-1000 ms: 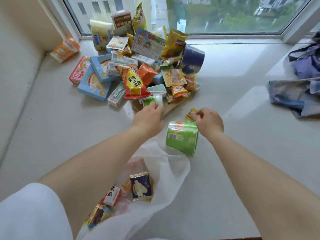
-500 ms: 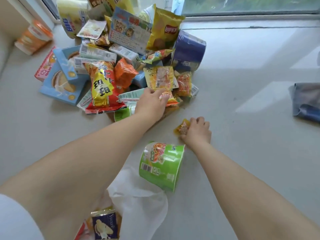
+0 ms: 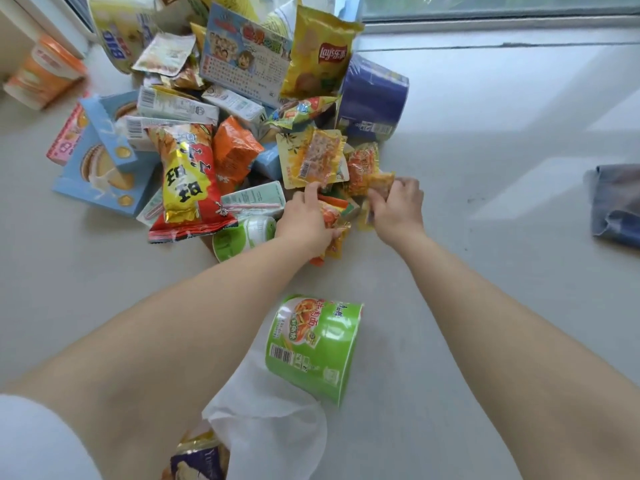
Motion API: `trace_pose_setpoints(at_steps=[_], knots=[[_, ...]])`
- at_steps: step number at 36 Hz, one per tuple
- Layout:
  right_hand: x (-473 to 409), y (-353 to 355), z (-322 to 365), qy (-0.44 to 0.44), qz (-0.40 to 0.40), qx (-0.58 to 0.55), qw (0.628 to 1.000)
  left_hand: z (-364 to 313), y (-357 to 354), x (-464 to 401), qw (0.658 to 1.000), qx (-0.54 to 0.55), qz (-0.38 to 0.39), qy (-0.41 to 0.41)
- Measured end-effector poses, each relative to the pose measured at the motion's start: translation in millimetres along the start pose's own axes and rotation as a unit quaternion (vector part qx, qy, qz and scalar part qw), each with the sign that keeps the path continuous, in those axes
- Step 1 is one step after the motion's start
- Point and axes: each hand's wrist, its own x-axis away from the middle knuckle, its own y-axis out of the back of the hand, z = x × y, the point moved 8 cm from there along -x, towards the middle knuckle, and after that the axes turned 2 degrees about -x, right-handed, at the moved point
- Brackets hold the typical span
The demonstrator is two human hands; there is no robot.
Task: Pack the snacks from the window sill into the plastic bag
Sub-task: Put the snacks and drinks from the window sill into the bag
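A heap of snacks (image 3: 221, 133) covers the far left of the pale window sill (image 3: 485, 306). At its near right edge, my left hand (image 3: 306, 220) closes on small orange packets (image 3: 334, 216). My right hand (image 3: 398, 206) grips a small orange-yellow packet (image 3: 381, 181) just beside it. A green noodle cup (image 3: 313, 348) lies on its side between my forearms. The white plastic bag (image 3: 273, 434) lies under my left arm at the bottom, with a few snacks (image 3: 199, 462) inside.
A blue tub (image 3: 372, 98) and a yellow chip bag (image 3: 320, 57) lean at the back of the heap. An orange cup (image 3: 43, 74) lies at far left by the wall. Folded cloth (image 3: 614, 202) lies at the right edge. The window frame (image 3: 502, 22) runs along the back.
Both hands have reached farther into the heap. The right hand carried its small packet up beside the left, which now closes on orange packets. The view has tipped downward and closer.
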Motion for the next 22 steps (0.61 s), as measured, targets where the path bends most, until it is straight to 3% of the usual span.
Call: trace_pose_setpoints(at_steps=[7,11,14,17,22], knots=[[-35.4,-20.5,25.5,0.010,0.061,0.102,0.993,-0.6,-3.9,-2.5,0.984,-0.166,0.023,-0.053],[-38.1,-9.9,30.1,0.018,-0.028,0.162,0.986,0.9,-1.8,1.0,0.984,-0.168,0.024,-0.050],[-37.3,-2.4,31.4,0.023,-0.066,0.114,0.991,2.7,2.1,3.4,0.989,-0.145,0.022,-0.035],[-36.9,3.3,20.4,-0.036,-0.063,0.003,0.997,3.6,10.6,8.4,0.995,-0.097,0.007,-0.019],[-28.0,33.2,-0.6,-0.126,-0.147,-0.197,0.961,2.3,51.1,20.5,0.996,0.044,-0.077,-0.016]])
